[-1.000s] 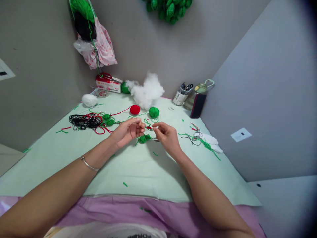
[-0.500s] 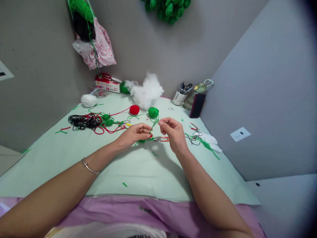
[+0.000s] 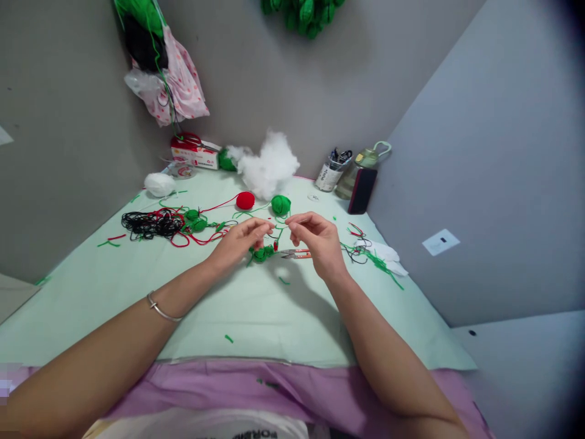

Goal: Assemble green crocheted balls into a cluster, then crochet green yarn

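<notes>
My left hand (image 3: 244,241) pinches a strand of green yarn (image 3: 280,230) between thumb and fingers. Facing it closely, my right hand (image 3: 317,238) has thumb and forefinger closed on the same yarn. Below the fingertips the strand runs down to a small red piece (image 3: 275,246) beside a green crocheted piece (image 3: 262,253). Orange-handled thread snips (image 3: 292,253) point left, their handles passing behind my right hand; whether its lower fingers hold them I cannot tell. A green yarn ball (image 3: 281,205) lies just beyond my hands.
A red yarn ball (image 3: 245,200), white stuffing (image 3: 269,164) and a tangle of black cord (image 3: 150,225) lie farther back and left. A pen cup (image 3: 329,174), a bottle (image 3: 350,180) and a phone (image 3: 363,191) stand back right. Yarn scraps (image 3: 381,266) lie to the right.
My left hand has risen from the red piece to the upper yarn, leaving the red and green pieces in view below. Both hands' fingertips now meet closely at the strand.
</notes>
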Motion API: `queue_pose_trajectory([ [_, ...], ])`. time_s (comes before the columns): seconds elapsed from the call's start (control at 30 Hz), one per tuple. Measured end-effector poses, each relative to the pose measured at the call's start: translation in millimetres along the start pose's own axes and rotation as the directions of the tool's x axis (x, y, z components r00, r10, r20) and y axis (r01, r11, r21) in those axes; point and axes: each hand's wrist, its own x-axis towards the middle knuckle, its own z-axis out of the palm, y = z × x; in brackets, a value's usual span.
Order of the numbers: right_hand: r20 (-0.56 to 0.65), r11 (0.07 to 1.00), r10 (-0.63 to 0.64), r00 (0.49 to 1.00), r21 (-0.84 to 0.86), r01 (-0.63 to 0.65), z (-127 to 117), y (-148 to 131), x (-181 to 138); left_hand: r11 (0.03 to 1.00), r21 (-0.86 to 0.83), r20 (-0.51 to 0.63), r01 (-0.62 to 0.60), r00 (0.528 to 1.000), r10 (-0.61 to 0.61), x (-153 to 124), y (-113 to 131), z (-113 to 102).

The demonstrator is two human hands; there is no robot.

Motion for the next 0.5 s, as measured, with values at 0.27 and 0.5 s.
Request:
queue_pose_trajectory([
  [0.27, 0.116, 0.998, 0.057, 0.992, 0.027, -0.061, 7, 2, -5, 0.994, 0.102, 0.056, -0.05, 0.997, 0.044, -2, 8, -1],
  [0.5, 0.202, 0.972, 0.157, 0.967, 0.144, -0.188, -7, -1, 2, 0.945, 0.307, 0.116, -0.116, 0.99, 0.083, 6, 4, -23],
])
